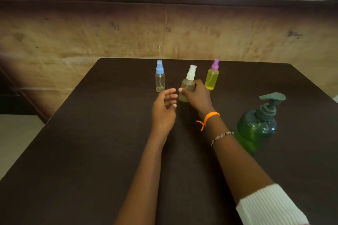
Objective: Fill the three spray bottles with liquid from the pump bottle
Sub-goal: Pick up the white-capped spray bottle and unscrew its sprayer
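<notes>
Sleeve (270, 206) of ribbed white cloth covers my right forearm at the near edge of the desk (73, 160), and both my bare arms reach forward over the dark top. Toward the right edge, beside my right forearm, the green pump bottle (256, 129) stands upright with its grey pump head on. On my right wrist sit a beaded bracelet (222, 136) and an orange thread band (210, 117). My left hand (164, 109) hovers just left of the middle bottle, its grip released: fingers loosely spread, holding nothing. My right hand (196, 97) has its grip wrapped round the body of the white-capped spray bottle (188, 86), thumb and fingers curled on it; the bottle tilts a little and shows pale yellow liquid. Farther on, near the far edge, the blue-capped spray bottle (160, 78) stands upright to the left, looking nearly empty, and the pink-capped spray bottle (212, 76) stands to the right, full of yellow liquid.
</notes>
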### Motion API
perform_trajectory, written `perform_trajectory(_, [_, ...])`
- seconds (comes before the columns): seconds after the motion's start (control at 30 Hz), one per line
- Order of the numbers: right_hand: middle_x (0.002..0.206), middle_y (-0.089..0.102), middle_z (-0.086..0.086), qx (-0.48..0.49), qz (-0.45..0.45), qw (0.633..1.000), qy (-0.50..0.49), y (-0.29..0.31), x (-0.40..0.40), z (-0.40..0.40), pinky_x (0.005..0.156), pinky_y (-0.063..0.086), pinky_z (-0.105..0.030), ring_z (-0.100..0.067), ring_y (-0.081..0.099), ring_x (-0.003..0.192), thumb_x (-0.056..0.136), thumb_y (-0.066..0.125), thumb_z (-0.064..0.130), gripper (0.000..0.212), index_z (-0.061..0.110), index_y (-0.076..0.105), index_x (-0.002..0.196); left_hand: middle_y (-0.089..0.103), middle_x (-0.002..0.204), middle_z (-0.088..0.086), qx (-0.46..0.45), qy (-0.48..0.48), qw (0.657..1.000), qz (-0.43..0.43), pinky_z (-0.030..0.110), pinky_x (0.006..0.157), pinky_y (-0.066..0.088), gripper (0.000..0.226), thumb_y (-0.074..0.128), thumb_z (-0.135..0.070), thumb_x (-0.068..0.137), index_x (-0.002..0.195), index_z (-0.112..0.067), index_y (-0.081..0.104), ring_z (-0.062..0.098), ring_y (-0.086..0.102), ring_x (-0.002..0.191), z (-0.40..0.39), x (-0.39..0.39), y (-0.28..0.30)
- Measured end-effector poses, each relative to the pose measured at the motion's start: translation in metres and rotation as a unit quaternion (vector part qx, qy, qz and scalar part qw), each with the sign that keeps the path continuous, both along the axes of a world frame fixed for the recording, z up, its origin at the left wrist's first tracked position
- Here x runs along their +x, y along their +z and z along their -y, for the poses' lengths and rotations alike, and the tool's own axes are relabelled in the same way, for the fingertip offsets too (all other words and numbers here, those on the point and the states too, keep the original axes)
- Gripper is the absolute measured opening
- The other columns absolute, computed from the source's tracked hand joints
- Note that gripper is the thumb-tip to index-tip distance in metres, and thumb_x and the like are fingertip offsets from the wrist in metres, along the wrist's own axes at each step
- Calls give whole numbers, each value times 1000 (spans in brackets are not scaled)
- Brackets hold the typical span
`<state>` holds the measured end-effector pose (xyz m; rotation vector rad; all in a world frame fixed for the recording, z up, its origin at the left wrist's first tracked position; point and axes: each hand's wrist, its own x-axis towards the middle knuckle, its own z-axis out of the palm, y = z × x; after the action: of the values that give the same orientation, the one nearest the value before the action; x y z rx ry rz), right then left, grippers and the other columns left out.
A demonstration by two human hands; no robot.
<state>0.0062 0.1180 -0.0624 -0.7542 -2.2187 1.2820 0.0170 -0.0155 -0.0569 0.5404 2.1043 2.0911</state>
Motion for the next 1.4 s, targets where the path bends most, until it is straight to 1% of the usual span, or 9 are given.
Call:
perform_trajectory(0.17, [95,62,0,-36,-39,998,34,24,52,33,80,54,-40,-15,61,90,79,76,29,35,13,53,100,56,125,-3,14,-35,996,-75,21,96,46,60,67,8,74,126,-19,51,-1,55,113,-1,16,1])
perform_trajectory(0.33, [92,64,3,38,-42,997,52,55,101,45,75,53,-36,-11,62,84,78,76,35,39,11,55,101,65,114,2,50,-19,994,-91,43,82,57,36,64,-9,83,118,-13,57,15,64,103,5,44,20])
perform_trajectory(0.53, [82,65,3,126,-38,989,72,79,143,48,68,51,-34,-13,62,75,79,65,55,45,14,59,96,69,100,-8,43,-49,992,-107,40,78,58,35,72,-12,75,104,-26,60,10,67,93,19,80,44])
perform_trajectory(0.7, [61,60,1,198,-34,978,-64,98,162,54,63,48,-38,-20,61,66,76,35,80,66,18,55,67,68,105,-7,26,-24,985,-168,30,83,54,45,81,-12,69,109,-19,62,5,64,98,21,107,49])
perform_trajectory(0.87, [62,59,1,193,-28,974,-117,105,171,59,64,41,-33,-20,56,69,83,42,72,61,16,56,65,65,101,-7,16,53,963,-263,12,78,45,45,83,-17,66,106,-13,62,0,60,94,21,122,54])
perform_trajectory(1.03, [54,57,-5,111,-90,989,-44,104,170,51,58,42,-39,-27,57,60,85,56,52,53,5,56,61,69,97,-5,-7,45,956,-289,11,74,47,46,84,-18,63,105,-9,66,2,64,87,27,126,56])
perform_trajectory(1.13, [62,64,-18,34,-120,992,32,100,168,46,65,49,-51,-38,61,64,70,54,59,61,-1,55,65,72,94,-6,4,-8,965,-264,18,74,53,46,85,-16,63,107,-13,68,3,67,84,36,122,59])
perform_trajectory(1.23, [61,59,-23,4,-140,982,123,104,171,43,60,45,-53,-28,50,56,68,55,58,59,-1,50,61,74,91,-9,48,-80,982,-166,25,71,57,43,82,-16,64,104,-25,68,8,70,84,41,123,64])
perform_trajectory(1.4, [45,53,-2,-90,-192,929,304,117,181,42,44,37,-20,-12,44,38,88,52,21,37,7,45,55,73,81,2,155,-275,948,39,20,58,52,29,65,-36,74,93,-17,73,12,67,66,47,126,70])
